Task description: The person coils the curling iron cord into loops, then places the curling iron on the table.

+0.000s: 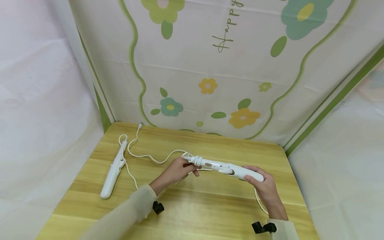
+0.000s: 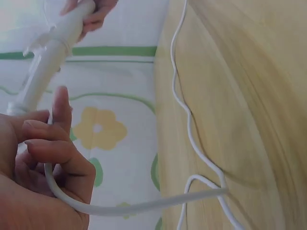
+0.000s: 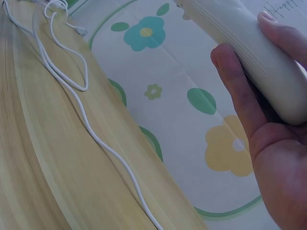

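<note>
A white hair straightener (image 1: 237, 170) is held up over the table, lying nearly level in the head view. Its thick rounded end is gripped by my right hand (image 1: 265, 186), thumb on one side and fingers on the other, as the right wrist view also shows. At the other end several turns of white cord (image 1: 197, 160) are wound around the handle. My left hand (image 1: 177, 171) pinches the cord just beside those turns. In the left wrist view a loop of cord (image 2: 139, 207) runs from between the curled left fingers (image 2: 57, 153) toward the table.
A second white hair straightener (image 1: 112, 176) lies on the left of the wooden table (image 1: 192, 213), cord tied about it. Loose cord (image 1: 147, 156) trails to a plug (image 1: 140, 126) near the back edge. Patterned cloth walls (image 1: 186, 63) stand behind and at both sides.
</note>
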Demonstrator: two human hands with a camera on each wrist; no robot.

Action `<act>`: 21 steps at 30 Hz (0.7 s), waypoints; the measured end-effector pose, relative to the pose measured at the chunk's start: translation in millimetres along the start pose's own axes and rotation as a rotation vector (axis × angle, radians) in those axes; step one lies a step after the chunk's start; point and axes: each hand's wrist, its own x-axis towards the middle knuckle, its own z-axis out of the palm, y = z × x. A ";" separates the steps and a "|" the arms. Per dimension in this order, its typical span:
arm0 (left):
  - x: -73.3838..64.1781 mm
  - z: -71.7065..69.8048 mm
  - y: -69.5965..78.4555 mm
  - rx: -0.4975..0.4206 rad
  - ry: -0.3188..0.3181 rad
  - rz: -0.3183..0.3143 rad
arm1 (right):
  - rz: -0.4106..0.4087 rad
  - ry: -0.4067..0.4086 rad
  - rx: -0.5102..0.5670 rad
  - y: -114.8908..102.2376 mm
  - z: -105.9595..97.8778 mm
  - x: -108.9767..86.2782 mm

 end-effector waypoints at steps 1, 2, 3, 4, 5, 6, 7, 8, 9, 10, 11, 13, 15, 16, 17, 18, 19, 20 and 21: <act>-3.2 2.7 0.6 0.009 0.012 0.003 | 0.008 0.006 -0.013 0.0 0.2 0.5; -6.3 5.1 1.4 0.022 0.024 0.005 | 0.016 0.012 -0.027 -0.1 0.5 1.1; -9.2 7.2 2.1 0.037 0.034 0.009 | 0.026 0.020 -0.042 -0.2 0.7 1.7; -12.1 9.0 3.4 0.055 0.041 0.010 | 0.038 0.029 -0.057 -0.1 0.9 2.2; -14.8 10.4 4.6 0.066 0.046 0.008 | 0.049 0.036 -0.074 0.1 0.9 2.9; -17.1 11.5 5.9 0.080 0.051 0.013 | 0.061 0.046 -0.087 0.2 1.0 3.6; -18.7 12.5 7.0 0.088 0.055 0.016 | 0.072 0.056 -0.100 0.1 0.7 4.2; -20.2 12.8 8.0 0.092 0.060 0.019 | 0.083 0.067 -0.111 -0.1 0.4 4.8; -21.6 12.7 9.3 0.094 0.066 0.023 | 0.095 0.077 -0.119 -0.1 0.1 5.2; -22.6 12.1 10.4 0.090 0.070 0.025 | 0.104 0.085 -0.128 -0.2 -0.4 5.5; -23.3 11.1 11.3 0.087 0.074 0.028 | 0.112 0.092 -0.134 -0.3 -0.8 5.8; -24.1 8.2 13.1 0.080 0.080 0.034 | 0.124 0.108 -0.143 -0.9 -1.2 6.3; -24.2 5.1 15.4 0.086 0.079 0.044 | 0.131 0.120 -0.163 -1.2 -1.5 6.9; -23.9 3.8 16.5 0.091 0.073 0.047 | 0.134 0.126 -0.173 -1.3 -1.5 7.3; -23.5 2.5 18.0 0.098 0.066 0.051 | 0.135 0.133 -0.179 -1.4 -1.4 7.9; -23.1 1.3 19.4 0.109 0.058 0.055 | 0.136 0.139 -0.189 -1.5 -1.1 8.4; -22.8 0.1 20.9 0.118 0.052 0.058 | 0.139 0.143 -0.200 -1.5 -0.9 8.7; -22.5 -1.2 22.5 0.129 0.048 0.057 | 0.142 0.144 -0.205 -1.4 -0.8 9.0; -22.3 -2.9 24.6 0.141 0.044 0.057 | 0.145 0.146 -0.209 -1.3 -0.5 9.2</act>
